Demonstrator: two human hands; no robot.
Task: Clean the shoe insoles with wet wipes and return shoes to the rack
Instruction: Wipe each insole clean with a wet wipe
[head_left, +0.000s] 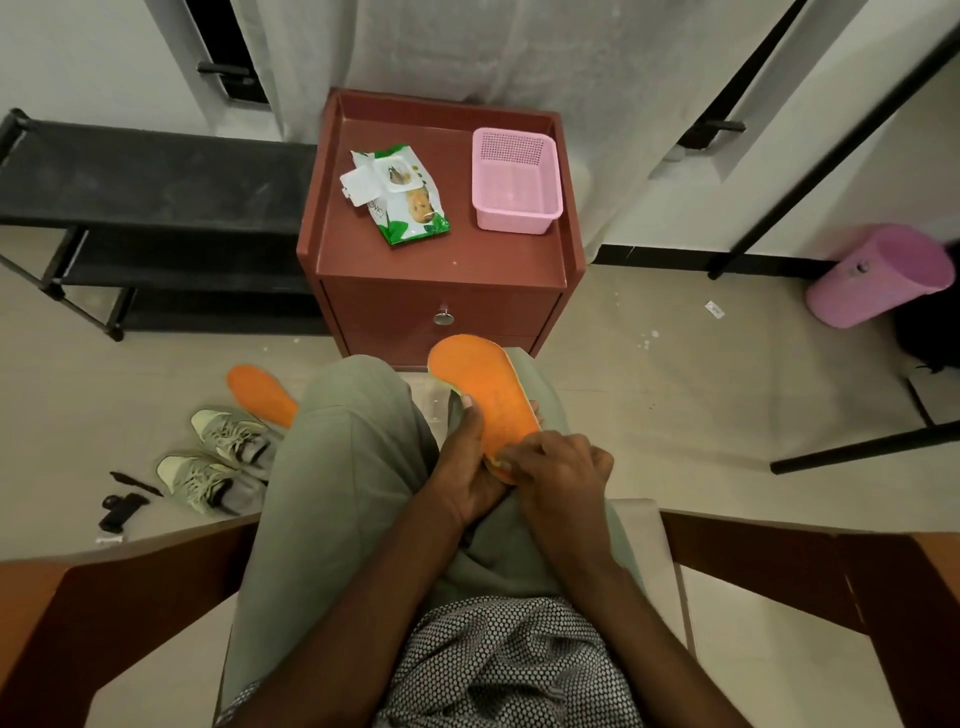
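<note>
I sit with an orange insole over my lap. My left hand grips its left edge near the heel. My right hand is closed over the heel end, with a bit of whitish wipe showing under the fingers. A second orange insole lies on the floor to the left, partly hidden by my knee. Two pale green sneakers stand beside it. The wet wipes pack, lid flipped open, lies on the red-brown nightstand. The black shoe rack stands at the left.
A pink basket sits on the nightstand's right side. A pink bin lies tipped at the far right. Small black items lie on the floor near the sneakers. Black metal frame legs cross the right floor. Brown chair arms flank me.
</note>
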